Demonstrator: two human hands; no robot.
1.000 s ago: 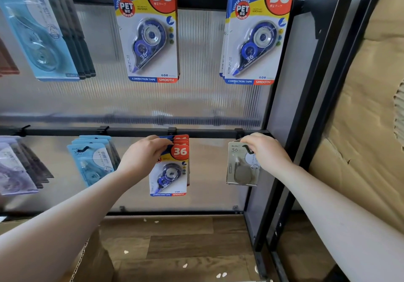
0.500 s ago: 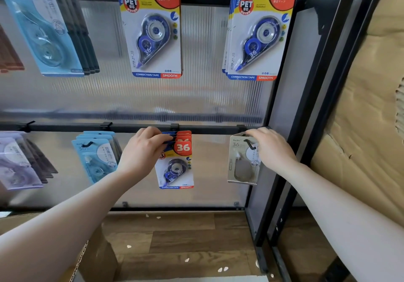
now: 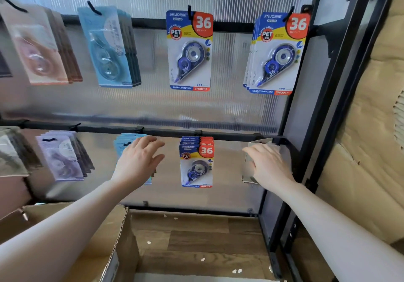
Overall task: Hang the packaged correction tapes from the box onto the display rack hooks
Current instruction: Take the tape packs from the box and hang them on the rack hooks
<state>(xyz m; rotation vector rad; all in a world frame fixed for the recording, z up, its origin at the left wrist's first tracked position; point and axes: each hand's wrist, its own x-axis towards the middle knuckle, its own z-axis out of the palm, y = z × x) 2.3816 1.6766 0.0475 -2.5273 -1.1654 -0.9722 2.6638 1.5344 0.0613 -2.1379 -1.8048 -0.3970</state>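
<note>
A stack of blue-and-red "36" correction tape packs [image 3: 196, 163] hangs on a hook of the lower rack rail [image 3: 166, 131]. My left hand [image 3: 140, 161] hovers just left of that stack, fingers spread and holding nothing, in front of light blue packs [image 3: 124, 144]. My right hand [image 3: 270, 166] lies with fairly straight fingers over a grey pack [image 3: 248, 173] that hangs at the rail's right end. Most of that pack is hidden behind the hand. The open cardboard box [image 3: 105, 238] sits at lower left.
On the upper rail hang more "36" packs [image 3: 190, 52], a second set [image 3: 275, 56], light blue packs [image 3: 107, 48] and pink ones [image 3: 37, 48]. Purple packs [image 3: 61, 159] hang lower left. The black rack frame [image 3: 306, 128] stands right, with cardboard [image 3: 371, 128] beyond.
My left hand let go of the blue-and-red stack and moved left, opening. My right hand shifted from pinching the grey pack's top to lying over its face.
</note>
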